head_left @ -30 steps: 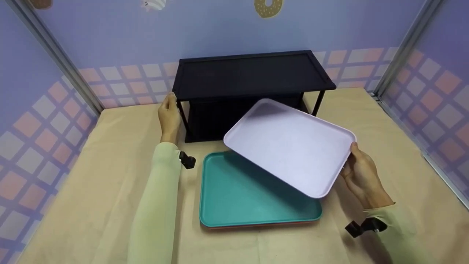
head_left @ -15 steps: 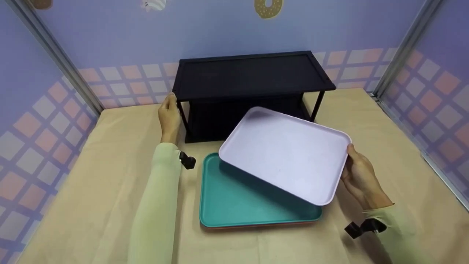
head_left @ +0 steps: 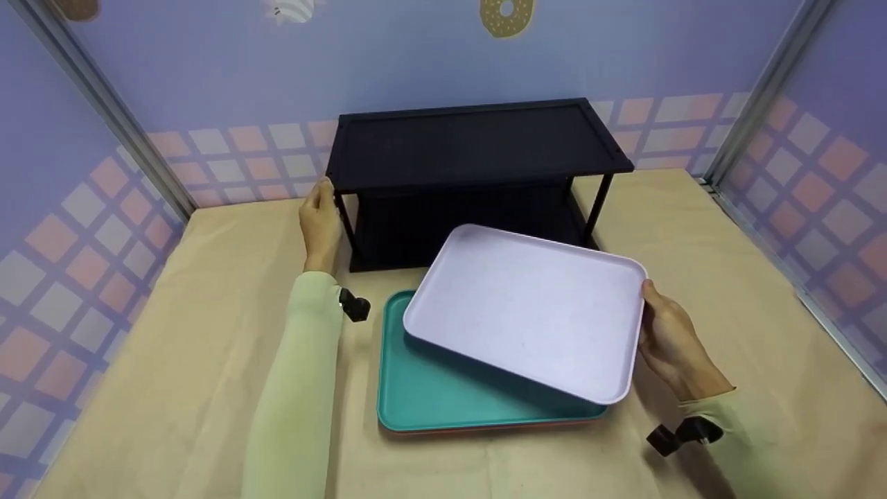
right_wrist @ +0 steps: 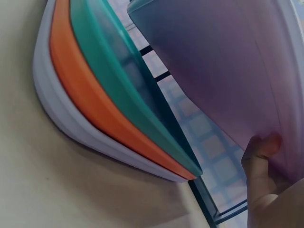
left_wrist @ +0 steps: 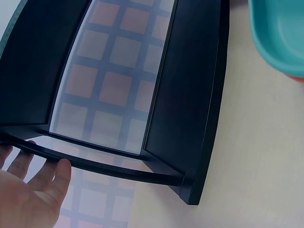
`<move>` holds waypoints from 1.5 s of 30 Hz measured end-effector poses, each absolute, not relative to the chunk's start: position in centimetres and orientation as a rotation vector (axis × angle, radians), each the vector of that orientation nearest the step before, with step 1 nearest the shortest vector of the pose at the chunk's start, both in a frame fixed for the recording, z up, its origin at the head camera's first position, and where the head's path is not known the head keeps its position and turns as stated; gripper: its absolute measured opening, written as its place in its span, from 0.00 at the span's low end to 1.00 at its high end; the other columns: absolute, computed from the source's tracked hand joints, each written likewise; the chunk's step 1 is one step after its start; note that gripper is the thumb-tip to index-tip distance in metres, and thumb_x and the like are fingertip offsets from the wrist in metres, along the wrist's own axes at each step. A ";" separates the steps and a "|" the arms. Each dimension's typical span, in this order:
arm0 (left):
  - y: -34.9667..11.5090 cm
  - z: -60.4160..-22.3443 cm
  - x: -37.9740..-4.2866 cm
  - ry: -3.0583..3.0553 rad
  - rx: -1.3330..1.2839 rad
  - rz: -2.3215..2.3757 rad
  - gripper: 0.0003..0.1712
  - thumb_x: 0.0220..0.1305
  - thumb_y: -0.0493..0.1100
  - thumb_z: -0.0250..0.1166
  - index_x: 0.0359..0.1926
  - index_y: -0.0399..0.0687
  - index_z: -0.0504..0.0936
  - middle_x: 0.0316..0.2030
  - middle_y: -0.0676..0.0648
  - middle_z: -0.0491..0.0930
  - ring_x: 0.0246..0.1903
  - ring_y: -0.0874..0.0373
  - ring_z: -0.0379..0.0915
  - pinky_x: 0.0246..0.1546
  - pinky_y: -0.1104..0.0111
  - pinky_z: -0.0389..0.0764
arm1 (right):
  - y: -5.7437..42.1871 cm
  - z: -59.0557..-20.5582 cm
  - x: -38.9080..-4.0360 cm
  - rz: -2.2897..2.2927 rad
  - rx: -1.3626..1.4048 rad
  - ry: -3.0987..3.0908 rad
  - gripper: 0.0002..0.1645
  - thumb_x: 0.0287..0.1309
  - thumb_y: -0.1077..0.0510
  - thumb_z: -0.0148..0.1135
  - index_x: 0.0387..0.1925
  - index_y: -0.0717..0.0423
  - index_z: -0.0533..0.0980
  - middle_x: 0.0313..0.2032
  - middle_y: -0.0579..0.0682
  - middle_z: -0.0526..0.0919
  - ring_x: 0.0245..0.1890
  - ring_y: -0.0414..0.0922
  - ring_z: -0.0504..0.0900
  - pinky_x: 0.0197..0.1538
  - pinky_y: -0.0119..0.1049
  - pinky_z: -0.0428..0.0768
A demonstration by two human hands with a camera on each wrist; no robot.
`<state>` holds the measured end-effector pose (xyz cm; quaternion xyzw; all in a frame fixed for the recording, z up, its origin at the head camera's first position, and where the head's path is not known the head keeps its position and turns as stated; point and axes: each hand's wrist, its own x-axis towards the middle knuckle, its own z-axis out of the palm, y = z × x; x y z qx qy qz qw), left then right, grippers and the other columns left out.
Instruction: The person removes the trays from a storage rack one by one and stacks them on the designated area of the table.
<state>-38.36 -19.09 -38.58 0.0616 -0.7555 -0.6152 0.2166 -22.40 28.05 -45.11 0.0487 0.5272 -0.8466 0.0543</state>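
My right hand (head_left: 673,343) grips the right short side of a pale lilac tray (head_left: 527,312), held tilted over the stack. In the right wrist view, fingers of that hand (right_wrist: 266,166) press the tray's underside (right_wrist: 223,61). Beneath lies a teal tray (head_left: 443,388), on top of an orange tray (right_wrist: 88,102) and a pale lilac-grey tray (right_wrist: 71,123). At the back, a black two-tier shelf (head_left: 478,142) stands by the wall. My left hand (head_left: 321,225) holds its front left post (left_wrist: 109,168), with fingers on both sides of it in the left wrist view.
A beige cloth (head_left: 229,360) covers the table. Patterned panels enclose the back (head_left: 416,55) and both sides, joined by metal corner posts (head_left: 769,90). The lower shelf tier (head_left: 395,242) lies behind the raised tray.
My right hand has brought the lilac tray toward me and slightly left, lower over the teal tray, turning it closer in line with the stack. My left hand stays at the shelf post.
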 end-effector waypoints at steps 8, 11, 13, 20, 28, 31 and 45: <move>-19.2 -38.7 -38.1 -2.099 0.145 -1.751 0.28 0.84 0.52 0.45 0.75 0.45 0.66 0.77 0.45 0.61 0.78 0.55 0.53 0.77 0.70 0.58 | 27.7 -45.5 -22.3 -2.455 0.147 1.671 0.25 0.79 0.40 0.40 0.47 0.54 0.76 0.38 0.42 0.79 0.39 0.36 0.79 0.46 0.27 0.79; -19.2 -38.8 -38.1 -2.082 0.141 -1.754 0.28 0.83 0.51 0.45 0.74 0.44 0.68 0.77 0.44 0.61 0.78 0.54 0.52 0.77 0.69 0.57 | 27.5 -45.6 -22.3 -2.435 0.157 1.699 0.26 0.80 0.41 0.40 0.44 0.53 0.77 0.36 0.41 0.79 0.38 0.36 0.79 0.45 0.27 0.79; -19.2 -38.8 -38.1 -2.074 0.138 -1.748 0.27 0.83 0.51 0.46 0.73 0.42 0.70 0.76 0.44 0.62 0.78 0.53 0.53 0.77 0.69 0.58 | 27.3 -45.7 -22.3 -2.419 0.159 1.715 0.26 0.80 0.40 0.39 0.42 0.53 0.77 0.35 0.42 0.79 0.37 0.37 0.79 0.44 0.28 0.79; -19.2 -38.7 -38.2 -2.090 0.167 -1.720 0.27 0.83 0.50 0.45 0.73 0.43 0.70 0.76 0.44 0.63 0.77 0.53 0.54 0.76 0.70 0.59 | 27.0 -45.9 -22.2 -2.340 0.141 1.736 0.26 0.80 0.38 0.39 0.48 0.54 0.73 0.41 0.42 0.79 0.44 0.38 0.78 0.52 0.31 0.79; -19.1 -38.7 -38.2 -2.078 0.169 -1.724 0.27 0.83 0.49 0.46 0.72 0.41 0.71 0.75 0.43 0.64 0.77 0.53 0.55 0.76 0.69 0.59 | 26.7 -46.1 -22.1 -2.293 0.168 1.739 0.27 0.79 0.37 0.39 0.46 0.55 0.72 0.38 0.44 0.80 0.39 0.40 0.81 0.47 0.34 0.82; -19.1 -38.7 -38.2 -2.080 0.168 -1.722 0.27 0.83 0.50 0.46 0.70 0.38 0.74 0.75 0.44 0.64 0.77 0.54 0.55 0.76 0.70 0.59 | 26.6 -46.2 -22.2 -2.262 0.163 1.741 0.27 0.80 0.37 0.39 0.45 0.54 0.72 0.37 0.45 0.80 0.38 0.41 0.81 0.46 0.36 0.83; -19.2 -38.7 -37.9 -2.111 0.148 -1.756 0.29 0.84 0.52 0.44 0.77 0.46 0.64 0.77 0.45 0.60 0.78 0.55 0.53 0.76 0.70 0.59 | 26.4 -46.6 -22.3 -2.195 0.161 1.751 0.27 0.79 0.36 0.41 0.41 0.53 0.74 0.33 0.46 0.82 0.33 0.42 0.83 0.40 0.37 0.84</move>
